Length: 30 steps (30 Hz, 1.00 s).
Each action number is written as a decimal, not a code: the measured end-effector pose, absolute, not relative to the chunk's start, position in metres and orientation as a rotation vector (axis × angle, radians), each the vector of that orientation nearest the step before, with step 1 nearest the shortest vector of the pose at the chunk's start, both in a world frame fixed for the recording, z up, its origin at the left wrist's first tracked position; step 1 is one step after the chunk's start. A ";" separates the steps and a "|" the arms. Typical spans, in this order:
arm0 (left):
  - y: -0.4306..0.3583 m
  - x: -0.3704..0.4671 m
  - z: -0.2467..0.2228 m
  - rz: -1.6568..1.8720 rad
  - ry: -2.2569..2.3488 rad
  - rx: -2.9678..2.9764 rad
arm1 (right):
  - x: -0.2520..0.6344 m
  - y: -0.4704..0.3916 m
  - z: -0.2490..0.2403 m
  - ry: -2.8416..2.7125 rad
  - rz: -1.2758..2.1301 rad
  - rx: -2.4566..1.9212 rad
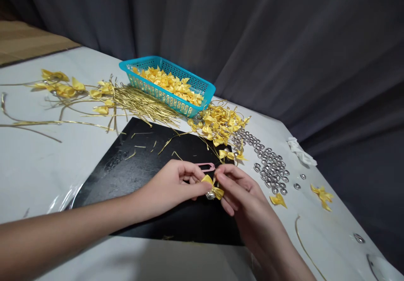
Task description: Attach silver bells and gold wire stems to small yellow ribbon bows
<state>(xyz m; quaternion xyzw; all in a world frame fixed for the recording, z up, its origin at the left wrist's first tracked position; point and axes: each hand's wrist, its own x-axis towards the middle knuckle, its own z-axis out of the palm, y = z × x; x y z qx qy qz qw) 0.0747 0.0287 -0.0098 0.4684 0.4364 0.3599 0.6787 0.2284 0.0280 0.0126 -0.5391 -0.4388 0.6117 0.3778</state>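
Observation:
My left hand [186, 182] pinches a small yellow ribbon bow [216, 192] between thumb and fingers, above a black mat [151, 222]. A round silver bead-like piece [210, 195] hangs at the bow's lower side. At the bow's right, my right hand [238, 188] is closed, with thumb and forefinger pressed together at its upper edge; a thin tie there is too small to make out. Just behind the fingers lies a pink looped handle [206, 167], its other end hidden by my left hand.
Behind the mat stands a blue basket [167, 96] of yellow bows. Cut gold ties [145, 104] lie before it. A heap of tied bows [221, 121] and scattered silver pieces [273, 167] spread to the right. More bows [65, 89] lie left. A dark curtain [252, 41] hangs behind.

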 end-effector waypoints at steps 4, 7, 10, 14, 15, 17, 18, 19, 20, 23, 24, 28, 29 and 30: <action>0.028 0.076 -0.012 0.798 0.975 1.068 | 0.231 0.030 0.013 -1.141 1.524 -1.325; 0.027 0.076 -0.011 0.788 0.991 1.057 | 0.230 0.030 0.016 -1.234 1.474 -1.329; 0.026 0.076 -0.010 0.790 1.000 1.057 | 0.229 0.028 0.018 -1.325 1.372 -1.328; 0.026 0.076 -0.010 0.799 1.011 1.053 | 0.228 0.026 0.017 -1.348 1.299 -1.310; 0.026 0.076 -0.010 0.800 1.010 1.055 | 0.227 0.025 0.016 -1.333 1.316 -1.317; 0.027 0.076 -0.011 0.801 1.004 1.060 | 0.227 0.026 0.016 -1.300 1.397 -1.336; 0.027 0.077 -0.011 0.802 1.000 1.064 | 0.228 0.026 0.016 -1.284 1.448 -1.344; 0.027 0.077 -0.011 0.804 0.997 1.065 | 0.228 0.027 0.017 -1.264 1.495 -1.350; 0.027 0.077 -0.012 0.805 0.997 1.065 | 0.229 0.028 0.017 -1.238 1.528 -1.350; 0.027 0.076 -0.011 0.810 0.993 1.064 | 0.231 0.031 0.017 -1.163 1.573 -1.334; 0.027 0.076 -0.011 0.813 0.993 1.064 | 0.232 0.031 0.016 -1.151 1.587 -1.331; 0.028 0.076 -0.011 0.811 0.998 1.080 | 0.233 0.032 0.013 -1.160 1.604 -1.382; 0.028 0.076 -0.012 0.810 0.996 1.083 | 0.233 0.031 0.013 -1.166 1.597 -1.396; 0.028 0.076 -0.013 0.810 0.990 1.086 | 0.233 0.031 0.013 -1.175 1.592 -1.405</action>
